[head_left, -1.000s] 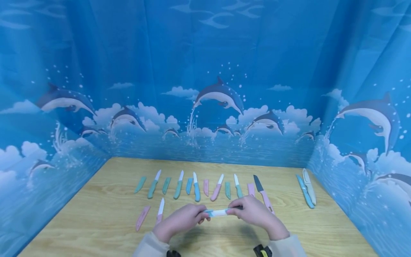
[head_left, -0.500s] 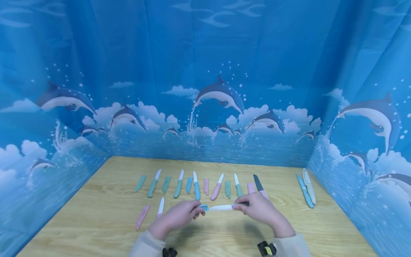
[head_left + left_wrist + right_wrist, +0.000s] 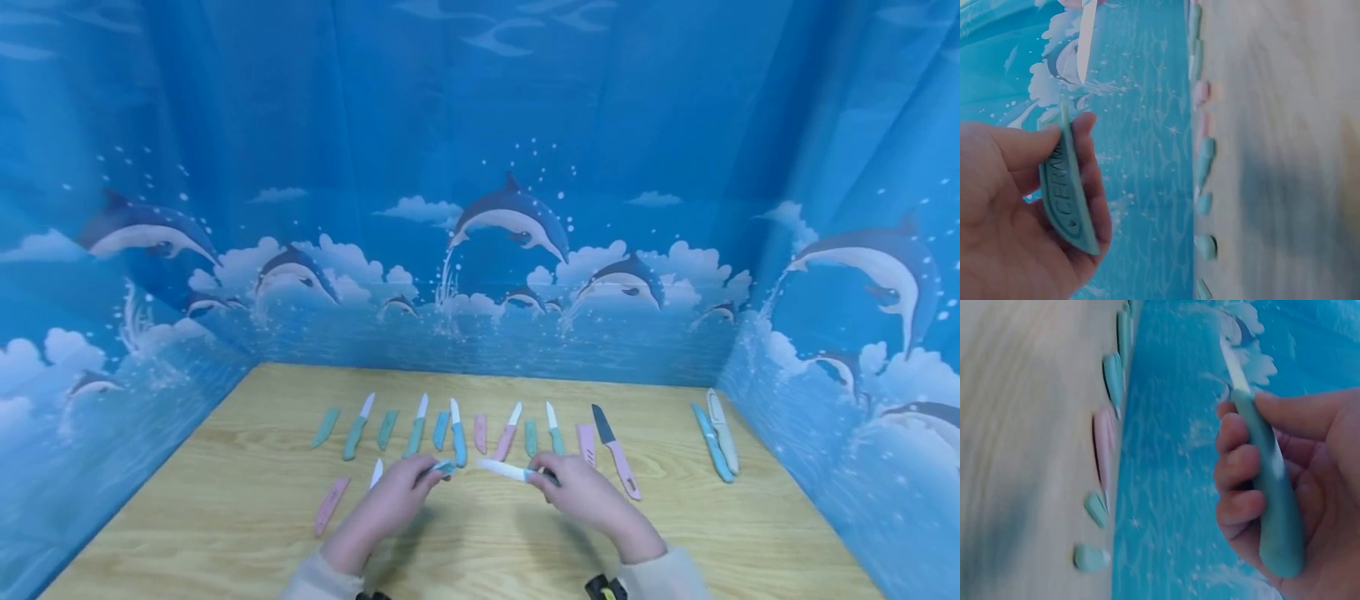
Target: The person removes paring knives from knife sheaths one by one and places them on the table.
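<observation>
Teal sheath (image 3: pixel 1067 190) pinched in left hand (image 3: pixel 390 502) fingers; right hand (image 3: pixel 587 497) fingers wrapped round teal knife (image 3: pixel 516 472) handle, bare white blade pointing toward sheath, apart, above wooden surface (image 3: pixel 487 550).

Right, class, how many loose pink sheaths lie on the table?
3: front-left pink sheath, mid-row pink sheath, and pink sheath beside the dark-bladed knife. More may hide under the left hand or right hand.

Teal sheath (image 3: pixel 1066 194) in L grip (image 3: pixel 1016 219)
</observation>
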The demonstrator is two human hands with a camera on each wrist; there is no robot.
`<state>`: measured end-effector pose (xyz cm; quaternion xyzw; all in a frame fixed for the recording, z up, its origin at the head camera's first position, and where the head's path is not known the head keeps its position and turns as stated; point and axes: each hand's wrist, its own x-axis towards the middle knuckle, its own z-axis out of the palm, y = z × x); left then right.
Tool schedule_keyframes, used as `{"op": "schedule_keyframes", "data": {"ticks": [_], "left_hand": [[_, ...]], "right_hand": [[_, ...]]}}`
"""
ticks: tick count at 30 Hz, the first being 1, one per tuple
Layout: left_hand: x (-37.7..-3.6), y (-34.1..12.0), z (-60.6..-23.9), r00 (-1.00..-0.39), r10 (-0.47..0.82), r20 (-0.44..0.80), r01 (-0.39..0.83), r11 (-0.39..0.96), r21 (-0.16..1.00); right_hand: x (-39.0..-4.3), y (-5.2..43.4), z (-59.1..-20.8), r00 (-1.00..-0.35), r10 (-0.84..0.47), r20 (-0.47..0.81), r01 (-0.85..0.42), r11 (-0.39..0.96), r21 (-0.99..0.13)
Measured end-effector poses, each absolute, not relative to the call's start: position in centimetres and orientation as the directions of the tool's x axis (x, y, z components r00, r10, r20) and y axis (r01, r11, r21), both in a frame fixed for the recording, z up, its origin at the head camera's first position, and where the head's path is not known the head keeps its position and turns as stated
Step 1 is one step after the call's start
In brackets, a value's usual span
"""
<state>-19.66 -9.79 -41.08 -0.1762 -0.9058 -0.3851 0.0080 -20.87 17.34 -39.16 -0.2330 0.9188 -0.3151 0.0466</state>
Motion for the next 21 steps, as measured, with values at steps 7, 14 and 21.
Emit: {"op": "schedule_keyframes", "data": {"ticks": [7,14,21], "left_hand": [[-19.1,-11.0,-42.0,-0.982,0.163,0.097,0.183,0.679,0.711],[-19.2,-11.7,-42.2,-1.000,0.027,0.008,0.025,0.695,0.719],[-19.6,-11.9,-42.3,-0.993,-0.049,-0.111,-0.113,0.718,0.687]], "right_hand": [[-20.9,14.5,-40.5,-0.895,-0.445,-0.047,-0.294,0.664,-0.688],[-21.0,10.8,-42.2,-0.892,-0.443,-0.085,-0.190,0.539,-0.820],[-21.0,7.1,-44.2,-0.920,-0.306,-0.243,0.077,0.467,-0.881]]}}
